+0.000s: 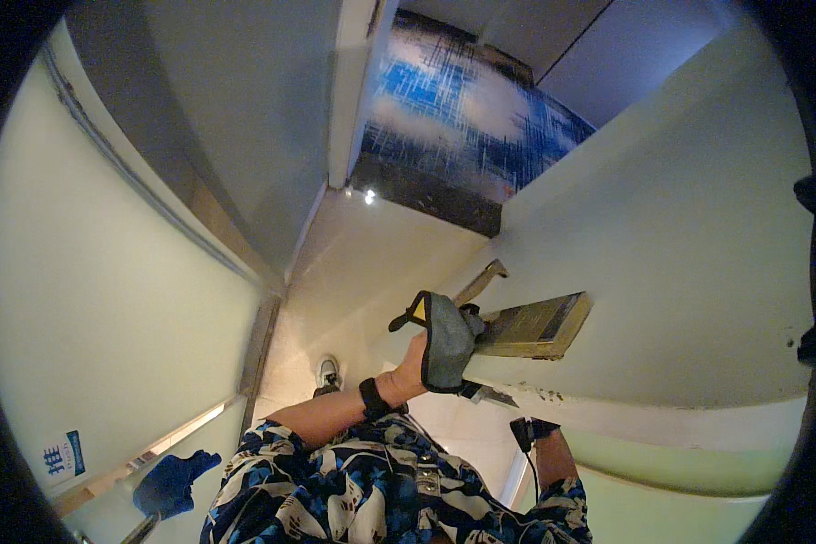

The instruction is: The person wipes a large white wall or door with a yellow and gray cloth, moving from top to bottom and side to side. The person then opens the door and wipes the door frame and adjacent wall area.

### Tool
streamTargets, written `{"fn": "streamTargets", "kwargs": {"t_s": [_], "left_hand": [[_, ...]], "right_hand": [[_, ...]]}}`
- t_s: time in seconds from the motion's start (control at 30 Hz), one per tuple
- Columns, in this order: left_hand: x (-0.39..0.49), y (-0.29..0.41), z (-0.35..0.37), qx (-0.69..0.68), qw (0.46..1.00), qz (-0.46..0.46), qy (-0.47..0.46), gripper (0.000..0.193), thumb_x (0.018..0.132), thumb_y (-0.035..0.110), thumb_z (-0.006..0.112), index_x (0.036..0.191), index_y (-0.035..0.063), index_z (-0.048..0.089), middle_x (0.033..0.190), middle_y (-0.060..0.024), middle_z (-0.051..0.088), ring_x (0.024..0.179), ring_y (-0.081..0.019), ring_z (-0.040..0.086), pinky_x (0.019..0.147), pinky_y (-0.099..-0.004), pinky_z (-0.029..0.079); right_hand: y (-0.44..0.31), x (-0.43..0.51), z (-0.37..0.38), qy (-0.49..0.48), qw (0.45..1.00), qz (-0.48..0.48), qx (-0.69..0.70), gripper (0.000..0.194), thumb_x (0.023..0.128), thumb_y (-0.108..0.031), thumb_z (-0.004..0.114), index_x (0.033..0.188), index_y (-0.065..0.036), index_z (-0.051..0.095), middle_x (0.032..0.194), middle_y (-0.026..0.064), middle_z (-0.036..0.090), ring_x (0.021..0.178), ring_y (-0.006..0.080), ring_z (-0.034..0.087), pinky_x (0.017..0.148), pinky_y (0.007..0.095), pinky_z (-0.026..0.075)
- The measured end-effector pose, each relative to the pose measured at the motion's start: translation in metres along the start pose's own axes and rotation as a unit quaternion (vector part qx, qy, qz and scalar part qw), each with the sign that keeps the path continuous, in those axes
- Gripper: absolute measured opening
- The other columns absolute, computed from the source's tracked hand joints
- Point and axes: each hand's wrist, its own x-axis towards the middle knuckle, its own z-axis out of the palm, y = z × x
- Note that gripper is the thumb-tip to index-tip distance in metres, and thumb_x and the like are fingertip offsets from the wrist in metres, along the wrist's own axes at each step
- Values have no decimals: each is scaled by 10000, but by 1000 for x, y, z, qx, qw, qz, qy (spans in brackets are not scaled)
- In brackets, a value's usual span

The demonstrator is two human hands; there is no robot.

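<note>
A grey cloth (452, 343) with dark edging and a yellow patch covers most of my left hand (415, 360). My fingers are hidden under it, against the handle side of a pale door (653, 272). A lever handle (483, 280) sticks out just beyond the cloth. To the right of the cloth is a worn, brass-coloured lock plate (534, 328) on the door face. My right forearm (556, 459), with a black strap and a cable at the wrist, reaches up to the door's edge. The right hand itself is hidden behind the door.
A blue cloth or glove (173, 484) hangs by a metal bar at the lower left, below a sticker with writing (64, 457) on another pale panel (122, 306). Blue patterned carpet (476, 115) lies past the pale floor (360, 258). One shoe (327, 372) shows below my arm.
</note>
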Motion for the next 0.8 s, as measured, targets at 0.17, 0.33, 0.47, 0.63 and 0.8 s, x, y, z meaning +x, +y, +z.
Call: {"fn": "streamTargets", "kwargs": {"t_s": [0.17,0.33,0.47,0.63,0.8], "left_hand": [[7,-3,12,-197,979,-26,-45,320,694,145,615,999,60,571,945,-131,596,832,-289,584,729,-359,474],[12,18,0,59,984,15,-167,298,702,154,588,989,81,561,934,-136,572,868,-314,546,764,-398,440],[13,13,0,-61,985,71,-144,308,696,158,588,991,76,552,946,-140,560,931,-319,514,839,-436,388],[4,24,33,-121,962,120,-212,323,700,149,605,1007,59,554,989,-132,564,968,-305,512,881,-416,382],[-7,20,65,-526,821,-138,-173,324,720,125,622,1026,33,570,1004,-118,598,948,-268,560,853,-355,434]], "right_hand": [[19,-16,7,15,998,57,22,487,703,-247,626,1143,-66,525,1148,173,533,1074,351,483,901,496,362],[-2,-71,23,21,961,223,160,490,717,-275,616,1149,-67,519,1150,170,532,1070,346,487,896,489,369],[-34,-115,71,-62,880,355,310,493,728,-298,607,1154,-67,514,1153,167,532,1068,343,489,892,484,375],[-28,-153,102,-92,828,420,361,499,742,-326,597,1160,-67,508,1156,164,531,1064,338,493,886,478,382],[5,-189,106,-76,820,452,343,507,756,-354,587,1166,-67,502,1158,161,531,1061,334,497,881,471,389]]}}
